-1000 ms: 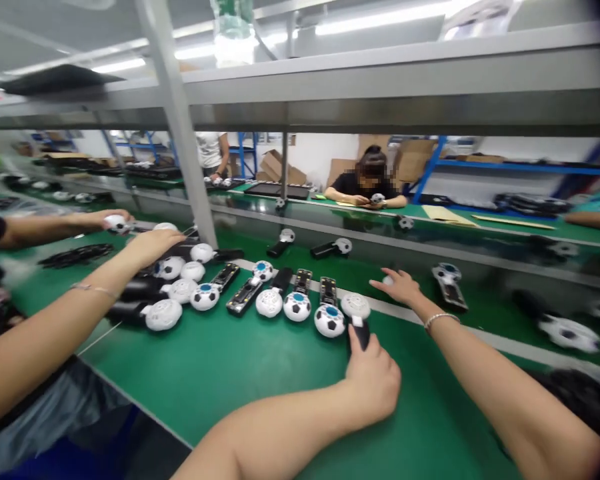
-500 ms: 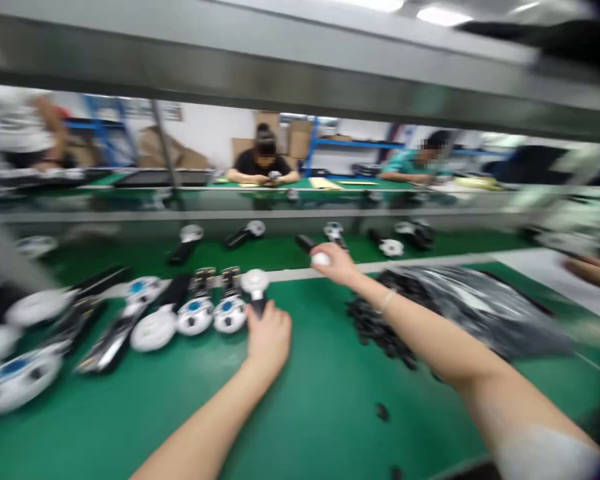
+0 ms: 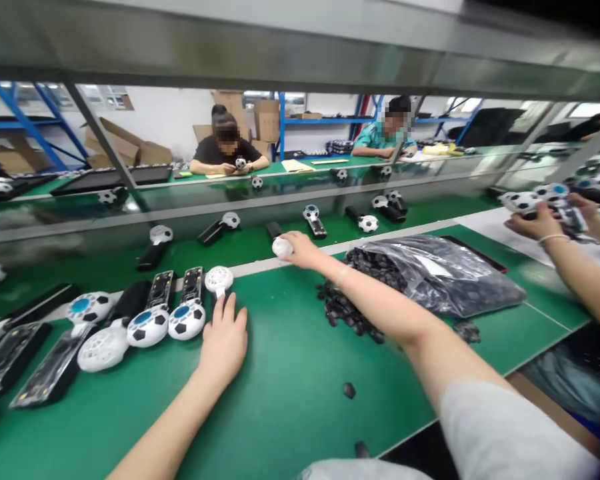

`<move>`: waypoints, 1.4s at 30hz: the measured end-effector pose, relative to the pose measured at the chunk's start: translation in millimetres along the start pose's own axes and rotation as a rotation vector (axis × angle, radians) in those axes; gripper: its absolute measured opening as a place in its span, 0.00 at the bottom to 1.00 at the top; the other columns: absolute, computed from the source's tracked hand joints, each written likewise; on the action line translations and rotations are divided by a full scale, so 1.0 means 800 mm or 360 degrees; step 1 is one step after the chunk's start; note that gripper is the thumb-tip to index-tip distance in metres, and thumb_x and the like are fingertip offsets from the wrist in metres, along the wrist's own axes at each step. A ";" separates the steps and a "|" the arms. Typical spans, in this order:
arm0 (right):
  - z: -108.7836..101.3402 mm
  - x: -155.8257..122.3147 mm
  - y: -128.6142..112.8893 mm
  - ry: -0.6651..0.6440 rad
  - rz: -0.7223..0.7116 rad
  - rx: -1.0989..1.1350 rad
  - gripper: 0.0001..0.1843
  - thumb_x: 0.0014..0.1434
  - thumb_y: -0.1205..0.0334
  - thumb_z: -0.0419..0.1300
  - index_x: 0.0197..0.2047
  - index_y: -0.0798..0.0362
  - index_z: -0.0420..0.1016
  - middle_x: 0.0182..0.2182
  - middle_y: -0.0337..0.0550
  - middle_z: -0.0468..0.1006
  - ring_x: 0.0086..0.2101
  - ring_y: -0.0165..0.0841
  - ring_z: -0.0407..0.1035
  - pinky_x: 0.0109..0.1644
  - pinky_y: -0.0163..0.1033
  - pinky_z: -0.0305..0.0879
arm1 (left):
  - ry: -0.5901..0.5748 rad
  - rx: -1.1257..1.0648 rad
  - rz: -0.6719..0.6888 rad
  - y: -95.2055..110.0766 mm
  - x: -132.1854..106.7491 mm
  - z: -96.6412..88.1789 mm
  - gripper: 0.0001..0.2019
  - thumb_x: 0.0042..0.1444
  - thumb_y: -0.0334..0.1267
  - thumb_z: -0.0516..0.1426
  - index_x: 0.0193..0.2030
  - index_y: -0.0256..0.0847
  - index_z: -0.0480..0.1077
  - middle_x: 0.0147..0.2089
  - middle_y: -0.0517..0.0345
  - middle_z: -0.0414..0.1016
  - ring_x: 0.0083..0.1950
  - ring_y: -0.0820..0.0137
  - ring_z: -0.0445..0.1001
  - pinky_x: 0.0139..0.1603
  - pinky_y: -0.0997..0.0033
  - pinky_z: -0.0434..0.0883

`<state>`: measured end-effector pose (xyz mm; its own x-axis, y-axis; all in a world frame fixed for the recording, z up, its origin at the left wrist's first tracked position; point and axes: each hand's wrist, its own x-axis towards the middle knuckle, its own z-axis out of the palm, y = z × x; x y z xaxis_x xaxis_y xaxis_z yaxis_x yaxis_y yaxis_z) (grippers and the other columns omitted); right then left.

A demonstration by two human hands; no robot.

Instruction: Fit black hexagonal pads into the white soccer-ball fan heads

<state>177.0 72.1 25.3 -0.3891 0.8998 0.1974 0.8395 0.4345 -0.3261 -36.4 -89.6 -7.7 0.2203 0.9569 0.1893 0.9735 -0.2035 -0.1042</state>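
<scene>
My left hand [image 3: 225,339] lies palm-down over the black handle of a small hand fan with a white grille head [image 3: 219,279], at the right end of a row of fans on the green table [image 3: 290,373]. My right hand [image 3: 301,249] is stretched far forward to the white stripe at the edge of the belt. Its fingers are closed around the white head of another fan [image 3: 281,247], whose black handle points away from me.
Football-patterned fans [image 3: 185,321] and open black handles [image 3: 55,367] lie to the left. A grey bag of black parts [image 3: 430,273] sits on the right, with loose pieces [image 3: 347,310] spilled beside it. More fans ride the belt [image 3: 220,228]. A co-worker's hands [image 3: 535,223] work at far right.
My view has swung to the right. My right hand reached out along the belt edge and closed on a white-headed fan. My left hand stayed on its fan's handle.
</scene>
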 end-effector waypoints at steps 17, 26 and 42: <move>-0.018 -0.157 0.050 -0.0222 -0.0062 -0.0350 0.10 0.60 0.68 0.54 0.40 0.53 0.76 0.40 0.44 0.75 0.41 0.37 0.69 0.44 0.38 0.66 | -0.0405 -0.1158 -0.0263 -0.021 0.029 -0.015 0.40 0.48 0.35 0.61 0.63 0.47 0.43 0.53 0.52 0.62 0.49 0.55 0.67 0.48 0.55 0.69; -0.008 -0.160 0.038 -0.0043 -0.0243 0.0088 0.10 0.61 0.66 0.54 0.39 0.56 0.77 0.38 0.46 0.77 0.39 0.39 0.70 0.45 0.43 0.67 | -0.0445 -0.1172 0.0315 -0.009 0.023 -0.030 0.35 0.47 0.27 0.56 0.62 0.52 0.51 0.60 0.59 0.56 0.59 0.58 0.57 0.57 0.58 0.62; 0.007 -0.184 -0.027 0.0145 -0.0368 0.1105 0.05 0.58 0.69 0.57 0.39 0.54 0.72 0.34 0.40 0.74 0.35 0.29 0.68 0.40 0.34 0.65 | 0.0040 -0.0916 0.0203 0.035 0.040 -0.020 0.34 0.45 0.34 0.66 0.58 0.45 0.56 0.60 0.53 0.55 0.59 0.55 0.56 0.58 0.55 0.61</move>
<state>214.1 -69.3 -1.6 -0.4688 0.7885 0.3981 0.2949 0.5646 -0.7709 -0.8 -68.3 10.7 0.3322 0.9138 0.2338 0.8142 -0.4030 0.4180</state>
